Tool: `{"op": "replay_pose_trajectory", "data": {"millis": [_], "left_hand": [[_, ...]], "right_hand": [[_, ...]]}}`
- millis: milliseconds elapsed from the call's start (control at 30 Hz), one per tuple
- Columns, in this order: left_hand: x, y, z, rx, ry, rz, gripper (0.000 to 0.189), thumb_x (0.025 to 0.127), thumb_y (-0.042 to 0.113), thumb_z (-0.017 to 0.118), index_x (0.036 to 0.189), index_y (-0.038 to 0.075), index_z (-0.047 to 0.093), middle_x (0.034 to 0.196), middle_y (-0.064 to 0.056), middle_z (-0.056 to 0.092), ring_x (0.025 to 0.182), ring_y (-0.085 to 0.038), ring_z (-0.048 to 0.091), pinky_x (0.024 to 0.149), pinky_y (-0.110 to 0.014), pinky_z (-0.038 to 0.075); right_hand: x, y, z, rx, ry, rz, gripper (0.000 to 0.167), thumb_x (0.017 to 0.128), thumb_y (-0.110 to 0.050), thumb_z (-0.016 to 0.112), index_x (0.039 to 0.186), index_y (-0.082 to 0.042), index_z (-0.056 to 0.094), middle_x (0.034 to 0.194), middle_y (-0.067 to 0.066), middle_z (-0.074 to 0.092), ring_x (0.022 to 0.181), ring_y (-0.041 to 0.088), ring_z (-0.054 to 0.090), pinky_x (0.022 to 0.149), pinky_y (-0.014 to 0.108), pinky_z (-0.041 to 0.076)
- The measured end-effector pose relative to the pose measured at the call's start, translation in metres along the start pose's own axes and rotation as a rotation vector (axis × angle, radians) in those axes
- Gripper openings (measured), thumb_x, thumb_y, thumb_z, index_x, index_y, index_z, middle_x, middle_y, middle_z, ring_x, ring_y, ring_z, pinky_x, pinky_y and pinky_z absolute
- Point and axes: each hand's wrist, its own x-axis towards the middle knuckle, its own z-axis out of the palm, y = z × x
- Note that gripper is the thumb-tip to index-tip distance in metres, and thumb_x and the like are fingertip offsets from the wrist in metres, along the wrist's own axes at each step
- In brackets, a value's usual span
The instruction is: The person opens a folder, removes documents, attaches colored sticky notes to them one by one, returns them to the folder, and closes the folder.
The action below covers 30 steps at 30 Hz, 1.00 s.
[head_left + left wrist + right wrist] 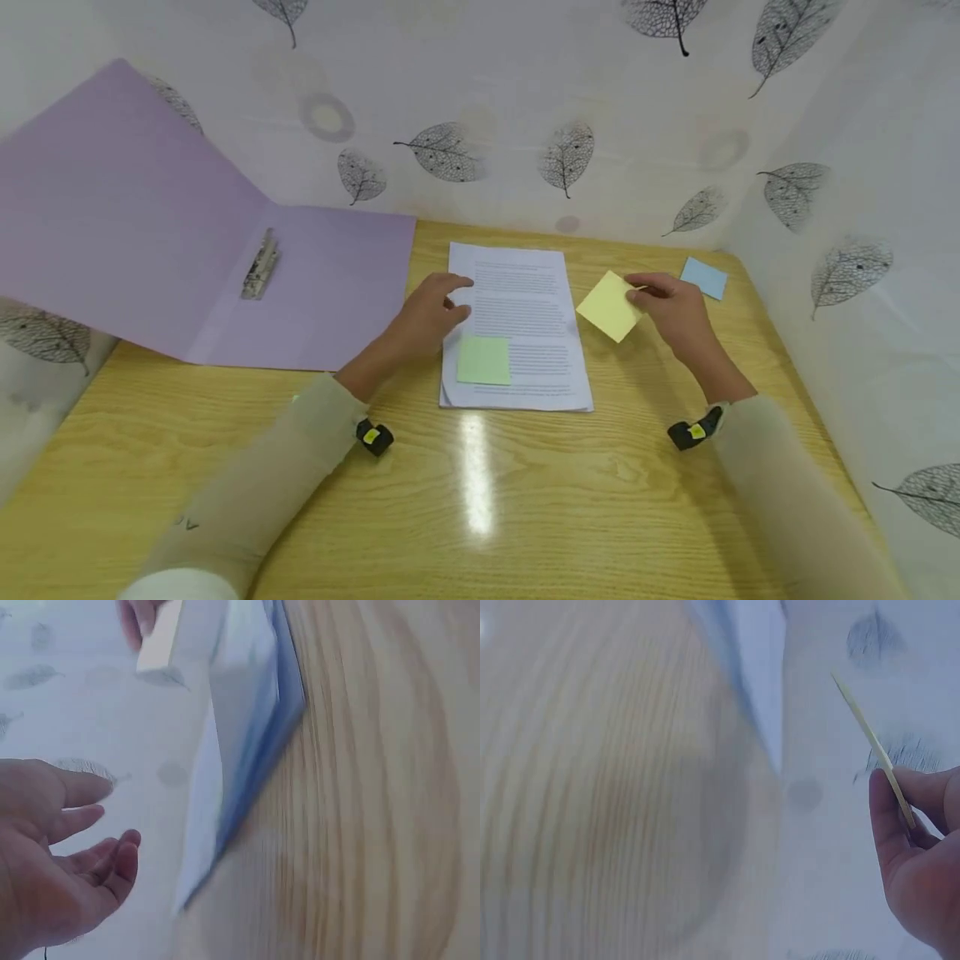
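Cloth sleeves (787, 492), hands (423, 321) (678, 317), pinched square yellow pad (606, 308), woodgrain table (570, 508)

Before me the desk (570, 500) shows yellowish, wavy wood grain, and a bright streak of reflected light (477, 479) gleams on it at 6 o'clock. A whitish wall (495, 75) rises at 12 o'clock, printed with dark skeleton leaves (567, 158) and, towards 11, a faint greyish ring (327, 117). Another leaf-patterned wall (885, 358) closes in at 3 o'clock.
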Motion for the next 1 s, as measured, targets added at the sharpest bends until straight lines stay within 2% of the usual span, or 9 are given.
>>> {"op": "replay_pose_trajectory", "data": {"millis": [100,233,333,467,533,633,833,900,1000], "left_hand": [[-0.007,0.014,0.011,-0.128,-0.014,0.032,0.047,0.105,0.026,0.055,0.151,0.019,0.047,0.156,-0.005,0.041,0.116,-0.024,0.058,0.089,-0.041,0.055],[-0.012,0.026,0.027,-0.307,-0.074,0.018,0.050,0.105,0.030,0.054,0.153,0.024,0.043,0.153,-0.004,0.047,0.123,-0.022,0.057,0.097,-0.042,0.054],[-0.013,0.031,0.035,-0.459,-0.121,0.015,0.053,0.106,0.028,0.054,0.155,0.021,0.038,0.150,-0.009,0.050,0.124,-0.024,0.059,0.101,-0.045,0.052],[-0.012,0.033,0.039,-0.642,-0.182,0.011,0.053,0.107,0.019,0.050,0.158,0.014,0.032,0.141,-0.016,0.057,0.116,-0.029,0.065,0.098,-0.044,0.055],[-0.011,0.033,0.039,-0.697,-0.197,0.004,0.053,0.108,0.014,0.048,0.158,0.014,0.031,0.137,-0.018,0.060,0.113,-0.028,0.067,0.094,-0.041,0.057],[-0.012,0.032,0.039,-0.730,-0.192,0.006,0.053,0.108,0.011,0.046,0.159,0.017,0.031,0.137,-0.018,0.061,0.111,-0.027,0.068,0.092,-0.040,0.059],[-0.012,0.027,0.038,-0.819,-0.158,0.010,0.055,0.107,0.008,0.046,0.158,0.020,0.030,0.139,-0.019,0.058,0.109,-0.027,0.068,0.096,-0.048,0.056],[-0.012,0.024,0.037,-0.845,-0.146,-0.005,0.055,0.107,0.007,0.047,0.158,0.018,0.030,0.138,-0.018,0.059,0.107,-0.026,0.068,0.096,-0.047,0.056],[-0.013,0.022,0.036,-0.857,-0.138,-0.030,0.056,0.106,0.007,0.048,0.158,0.016,0.029,0.138,-0.017,0.058,0.108,-0.024,0.068,0.096,-0.042,0.056]], "right_hand": [[-0.008,-0.019,0.020,0.038,-0.031,-0.038,0.033,0.099,-0.025,0.067,0.128,-0.011,0.070,0.116,0.001,0.066,0.096,0.009,0.059,0.078,0.020,0.054],[-0.018,-0.039,0.047,0.083,-0.099,-0.104,0.029,0.098,-0.025,0.068,0.124,-0.012,0.072,0.110,0.002,0.067,0.094,0.013,0.060,0.078,0.022,0.053],[-0.025,-0.051,0.063,0.141,-0.148,-0.148,0.028,0.098,-0.025,0.069,0.122,-0.011,0.072,0.110,0.002,0.067,0.096,0.015,0.061,0.080,0.023,0.053],[-0.032,-0.063,0.079,0.166,-0.177,-0.197,0.024,0.097,-0.023,0.070,0.118,-0.012,0.074,0.114,0.001,0.067,0.100,0.017,0.060,0.082,0.024,0.053],[-0.034,-0.067,0.085,0.136,-0.178,-0.228,0.023,0.097,-0.022,0.069,0.117,-0.013,0.074,0.117,0.002,0.067,0.101,0.018,0.060,0.083,0.028,0.055],[-0.037,-0.071,0.090,0.018,-0.174,-0.309,0.027,0.097,-0.021,0.070,0.122,-0.012,0.071,0.125,0.003,0.064,0.106,0.020,0.060,0.086,0.036,0.056],[-0.041,-0.067,0.096,-0.253,-0.228,-0.549,0.066,0.089,-0.023,0.079,0.147,-0.011,0.051,0.150,0.009,0.049,0.134,0.031,0.046,0.109,0.053,0.041],[-0.041,-0.065,0.099,-0.303,-0.242,-0.645,0.076,0.085,-0.024,0.082,0.151,-0.009,0.046,0.152,0.013,0.045,0.141,0.034,0.038,0.114,0.055,0.035],[-0.039,-0.064,0.104,-0.333,-0.232,-0.737,0.082,0.082,-0.024,0.085,0.151,-0.008,0.044,0.152,0.015,0.045,0.141,0.035,0.038,0.115,0.053,0.035]]}}
